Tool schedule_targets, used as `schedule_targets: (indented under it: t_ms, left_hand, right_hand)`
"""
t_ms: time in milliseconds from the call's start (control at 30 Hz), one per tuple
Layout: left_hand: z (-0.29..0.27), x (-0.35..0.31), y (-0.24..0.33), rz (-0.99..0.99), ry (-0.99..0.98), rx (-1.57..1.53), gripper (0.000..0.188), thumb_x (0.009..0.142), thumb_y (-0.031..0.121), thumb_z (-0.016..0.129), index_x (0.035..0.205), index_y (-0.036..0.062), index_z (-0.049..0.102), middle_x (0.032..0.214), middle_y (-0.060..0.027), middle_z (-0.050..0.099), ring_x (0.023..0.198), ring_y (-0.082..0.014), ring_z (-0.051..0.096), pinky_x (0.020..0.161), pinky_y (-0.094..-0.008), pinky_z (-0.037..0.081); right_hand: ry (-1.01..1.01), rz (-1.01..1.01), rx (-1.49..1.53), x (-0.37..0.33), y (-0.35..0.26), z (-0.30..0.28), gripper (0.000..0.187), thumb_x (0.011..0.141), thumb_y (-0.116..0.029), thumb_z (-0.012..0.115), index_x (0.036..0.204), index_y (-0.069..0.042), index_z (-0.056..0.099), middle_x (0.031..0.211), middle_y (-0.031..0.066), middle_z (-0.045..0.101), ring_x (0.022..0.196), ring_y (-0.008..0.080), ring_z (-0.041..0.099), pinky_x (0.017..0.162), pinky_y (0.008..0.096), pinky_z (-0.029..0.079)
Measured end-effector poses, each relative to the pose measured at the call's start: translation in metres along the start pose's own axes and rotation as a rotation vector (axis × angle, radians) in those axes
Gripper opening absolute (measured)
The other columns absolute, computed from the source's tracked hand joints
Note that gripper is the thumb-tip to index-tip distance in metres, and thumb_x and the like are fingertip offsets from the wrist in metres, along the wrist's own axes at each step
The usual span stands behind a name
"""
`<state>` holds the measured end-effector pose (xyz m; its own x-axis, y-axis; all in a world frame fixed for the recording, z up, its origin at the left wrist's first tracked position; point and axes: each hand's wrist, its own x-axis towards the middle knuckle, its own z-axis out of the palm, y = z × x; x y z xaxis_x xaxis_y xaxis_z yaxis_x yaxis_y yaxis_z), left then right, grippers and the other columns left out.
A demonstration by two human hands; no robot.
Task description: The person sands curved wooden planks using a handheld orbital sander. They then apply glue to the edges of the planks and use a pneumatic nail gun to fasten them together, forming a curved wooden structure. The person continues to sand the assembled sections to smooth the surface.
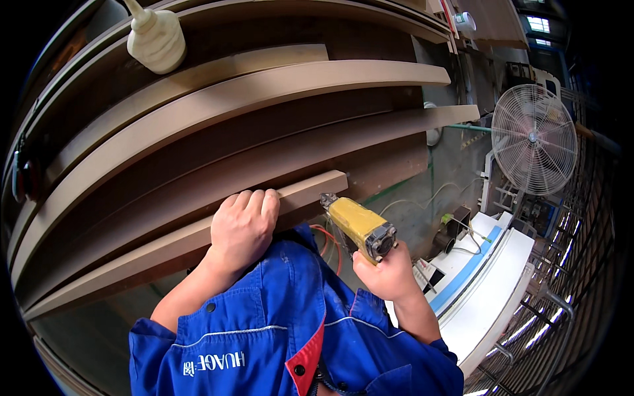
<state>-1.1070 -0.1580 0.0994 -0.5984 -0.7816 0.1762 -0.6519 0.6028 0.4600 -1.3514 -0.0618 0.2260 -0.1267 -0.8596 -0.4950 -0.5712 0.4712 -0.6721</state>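
My left hand (244, 224) is closed over the nearest light wooden strip (310, 189), its fingers curled across the top, close to the strip's right end. In my right hand (389, 269) is a yellow air nail gun (360, 223), gripped by its handle. The gun's dark nose points toward the strip's right end and lies close to it; I cannot tell if they touch. Beyond the strip lie a longer board (396, 125) and a thick pale wooden rail (264, 91), roughly side by side. Most of the gun's handle is hidden by my fingers.
A cream glue bottle (156, 43) stands at the far left of the brown worktop (389, 165). To the right are a large wire-caged fan (533, 140) and a white bench (492, 310) with a blue strip. An orange hose (328, 241) hangs near my right side.
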Motion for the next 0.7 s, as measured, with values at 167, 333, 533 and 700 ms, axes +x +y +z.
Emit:
schedule_targets:
  t_ms: [167, 333, 533, 700]
  left_hand:
    - [0.003, -0.002, 0.001, -0.010, -0.019, -0.004, 0.016, 0.088, 0.010, 0.067, 0.103, 0.0060, 0.065, 0.079, -0.0056, 0.062, 0.075, -0.0216, 0.065, 0.071, -0.0350, 0.053]
    - [0.002, -0.002, 0.002, -0.004, -0.015, 0.011, 0.015, 0.088, 0.010, 0.066, 0.103, 0.0059, 0.065, 0.079, -0.0055, 0.062, 0.075, -0.0215, 0.066, 0.071, -0.0348, 0.054]
    - [0.003, -0.002, 0.001, 0.002, -0.004, 0.006, 0.015, 0.089, 0.010, 0.066, 0.103, 0.0058, 0.065, 0.079, -0.0055, 0.062, 0.075, -0.0214, 0.066, 0.072, -0.0346, 0.054]
    - [0.002, -0.002, 0.001, -0.001, -0.006, -0.001, 0.014, 0.089, 0.009, 0.065, 0.102, 0.0059, 0.064, 0.079, -0.0053, 0.062, 0.074, -0.0213, 0.065, 0.072, -0.0345, 0.053]
  right_hand:
    - [-0.002, 0.024, -0.046, 0.002, -0.011, 0.005, 0.032, 0.088, -0.007, 0.070, 0.119, 0.001, 0.065, 0.080, 0.0131, 0.072, 0.070, 0.0240, 0.074, 0.068, 0.0375, 0.058]
    - [0.072, 0.047, 0.039, 0.003, -0.017, 0.012, 0.015, 0.088, -0.002, 0.068, 0.102, 0.003, 0.070, 0.072, 0.0023, 0.065, 0.066, 0.0060, 0.056, 0.061, 0.0305, 0.050]
    - [0.107, 0.006, -0.011, 0.006, -0.021, 0.014, 0.012, 0.087, -0.003, 0.069, 0.098, 0.002, 0.069, 0.068, 0.0025, 0.064, 0.063, 0.0071, 0.056, 0.059, 0.0319, 0.050]
    - [0.066, 0.014, -0.063, 0.008, -0.028, 0.010, 0.006, 0.087, -0.004, 0.068, 0.090, 0.001, 0.067, 0.064, 0.0050, 0.062, 0.059, 0.0095, 0.056, 0.056, 0.0338, 0.049]
